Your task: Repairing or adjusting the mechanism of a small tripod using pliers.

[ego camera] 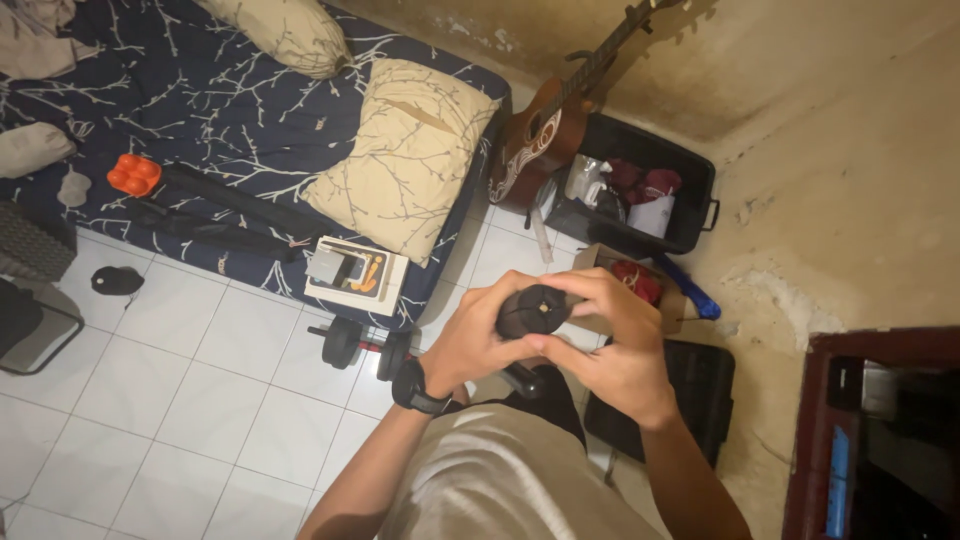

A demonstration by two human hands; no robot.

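Both of my hands are raised in front of my chest around a black cylindrical object [532, 310], its round end facing up at me. My left hand [480, 338], with a black watch on the wrist, wraps its lower left side. My right hand [612, 340] curls over its top and right side. A second dark rounded part [524, 380] shows just below, between my hands; what it is I cannot tell.
White tiled floor [200, 400] below. A mattress with a dark blue branch-print sheet [220, 110] carries two cream pillows [405, 155], an orange object [134, 175] and a small box [355, 272]. A black dumbbell [365, 348], a guitar [545, 130], a black bin [640, 185] and a dark cabinet [880, 430] are nearby.
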